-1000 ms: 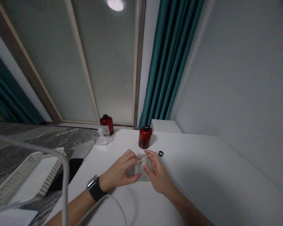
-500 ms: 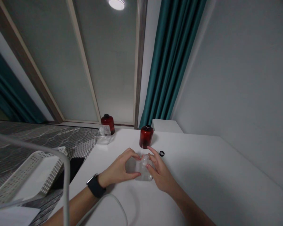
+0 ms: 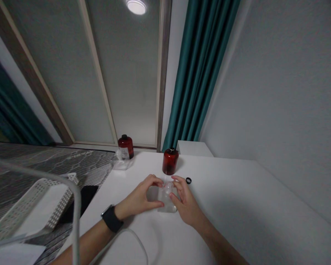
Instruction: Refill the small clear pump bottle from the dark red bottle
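Note:
A small clear, square-based container with a rounded knob-like piece on top (image 3: pixel 167 209) sits on the white table between my hands. My left hand (image 3: pixel 143 195) curves around its left side in a C shape, thumb and fingertips at its edge. From the right, my right hand (image 3: pixel 186 202) has its thumb and fingers at the rounded top piece. Just behind stands a dark red bottle (image 3: pixel 170 162) with a dark neck. A small black ring (image 3: pixel 188 180) lies beyond my right hand. What the container is made of or holds, I cannot tell.
Another red bottle (image 3: pixel 126 146) with a label stands at the table's back left, beside a similar clear container (image 3: pixel 121 165). A pale cable (image 3: pixel 135 235) runs near my left forearm. A white perforated basket (image 3: pixel 63 200) and a grey curved tube (image 3: pixel 77 221) are at left.
My right index finger has drawn in slightly from its more stretched position near the red bottle. My left hand keeps its curve, and the container stays in place.

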The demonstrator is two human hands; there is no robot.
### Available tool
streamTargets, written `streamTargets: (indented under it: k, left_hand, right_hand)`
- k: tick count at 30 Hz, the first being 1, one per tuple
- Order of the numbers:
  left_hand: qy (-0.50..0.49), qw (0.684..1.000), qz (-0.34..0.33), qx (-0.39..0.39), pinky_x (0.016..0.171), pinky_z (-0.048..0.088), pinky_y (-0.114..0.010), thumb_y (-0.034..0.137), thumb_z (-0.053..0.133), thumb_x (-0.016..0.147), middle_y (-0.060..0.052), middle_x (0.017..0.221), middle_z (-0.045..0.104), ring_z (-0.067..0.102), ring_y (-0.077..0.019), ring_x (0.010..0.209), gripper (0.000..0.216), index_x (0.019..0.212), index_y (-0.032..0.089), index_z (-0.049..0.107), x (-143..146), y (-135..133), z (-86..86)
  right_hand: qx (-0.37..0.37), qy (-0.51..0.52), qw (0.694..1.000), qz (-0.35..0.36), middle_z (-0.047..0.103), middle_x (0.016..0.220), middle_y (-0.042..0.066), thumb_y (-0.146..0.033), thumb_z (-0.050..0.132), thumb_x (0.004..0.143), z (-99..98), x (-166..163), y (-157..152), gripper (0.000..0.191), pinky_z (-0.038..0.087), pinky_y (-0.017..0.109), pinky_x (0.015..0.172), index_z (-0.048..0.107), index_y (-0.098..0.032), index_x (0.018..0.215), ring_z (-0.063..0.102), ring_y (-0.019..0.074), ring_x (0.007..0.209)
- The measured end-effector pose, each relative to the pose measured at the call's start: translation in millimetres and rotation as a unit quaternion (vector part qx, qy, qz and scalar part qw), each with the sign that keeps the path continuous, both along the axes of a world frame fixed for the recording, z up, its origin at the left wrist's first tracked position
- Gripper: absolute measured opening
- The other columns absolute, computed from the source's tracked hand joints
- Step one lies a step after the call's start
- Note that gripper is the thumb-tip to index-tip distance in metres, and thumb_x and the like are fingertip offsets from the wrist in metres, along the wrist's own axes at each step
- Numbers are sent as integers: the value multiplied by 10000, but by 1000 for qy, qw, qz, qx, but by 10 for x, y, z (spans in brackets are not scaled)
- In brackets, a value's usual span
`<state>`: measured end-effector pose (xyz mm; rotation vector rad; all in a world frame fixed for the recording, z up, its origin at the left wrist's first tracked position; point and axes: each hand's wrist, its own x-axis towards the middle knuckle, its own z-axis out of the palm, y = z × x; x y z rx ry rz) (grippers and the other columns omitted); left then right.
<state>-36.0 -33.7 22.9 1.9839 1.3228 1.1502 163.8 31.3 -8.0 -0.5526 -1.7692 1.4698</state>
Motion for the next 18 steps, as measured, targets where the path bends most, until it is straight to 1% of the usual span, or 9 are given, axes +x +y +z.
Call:
streamTargets:
  k: [3, 6, 9, 11, 14, 18]
  left_hand:
    - [11, 1000, -14, 8, 919, 486, -377, 241, 814, 736, -64, 1126, 570, 567, -234, 1044, 507, 1157, 205, 533, -8, 7, 9]
    - [29, 999, -20, -11, 923, 485, -383, 272, 845, 701, -77, 1172, 559, 555, -241, 1054, 604, 1201, 206, 513, -63, 32, -14]
    - [57, 997, -25, -44, 900, 477, -377, 338, 862, 691, -57, 1110, 584, 568, -233, 996, 619, 1199, 203, 534, -122, 57, -55]
    - [70, 996, -29, -56, 878, 473, -360, 352, 861, 691, -40, 1061, 593, 573, -223, 959, 606, 1191, 200, 552, -135, 63, -70]
    - [77, 995, -27, -60, 861, 469, -340, 310, 857, 687, -28, 1038, 599, 578, -214, 938, 593, 1186, 198, 557, -116, 53, -62]
    - [71, 995, -24, -67, 858, 470, -334, 236, 837, 681, -27, 1042, 603, 583, -217, 944, 561, 1163, 196, 555, -81, 33, -39]
  right_hand:
    - [9, -4, 1000, -1, 629, 1174, 69, -245, 571, 919, -7, 16, 12, 495, 402, 384, 1037, 355, -267, 1363, 598, 196, 1124]
    - [17, -8, 1000, -5, 626, 1178, 67, -242, 577, 912, 10, 27, 18, 527, 390, 392, 1063, 346, -273, 1384, 592, 199, 1141]
    - [43, -15, 999, -6, 623, 1192, 66, -231, 577, 906, 36, 41, 20, 511, 387, 389, 1079, 379, -275, 1375, 590, 202, 1162]
    - [68, -20, 997, -12, 611, 1207, 68, -223, 569, 906, 46, 62, 30, 494, 384, 386, 1089, 405, -271, 1369, 576, 205, 1192]
    - [104, -33, 993, -34, 599, 1205, 69, -212, 560, 898, 45, 110, 73, 469, 378, 390, 1102, 451, -258, 1352, 555, 214, 1219]
    - [133, -71, 987, -54, 613, 1164, 64, -183, 530, 887, 45, 171, 159, 427, 400, 405, 1075, 514, -250, 1308, 569, 219, 1166]
